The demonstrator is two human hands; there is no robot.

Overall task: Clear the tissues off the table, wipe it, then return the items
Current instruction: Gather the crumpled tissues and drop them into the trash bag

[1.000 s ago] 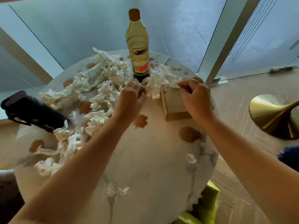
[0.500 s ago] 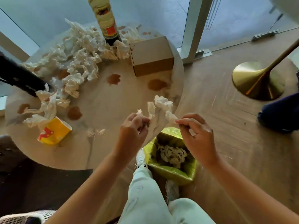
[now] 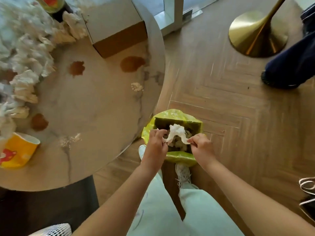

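Observation:
My left hand and my right hand each pinch one end of a crumpled white tissue, held just over the open top of a small bin with a yellow-green bag on the floor. Used tissues lie inside the bin. On the round marble table to the left, a heap of crumpled tissues runs along the far and left side. Brown spill stains and white crumbs mark the tabletop.
A cardboard box and a bottle's base stand at the table's far edge; a yellow paper cup lies near its left front. A brass pedestal base and another person's dark shoe are on the wooden floor at right.
Both hands lifted a tissue from beside the box, carried it off the table's near-right edge and lowered it over the bin. The camera tilted down toward the floor.

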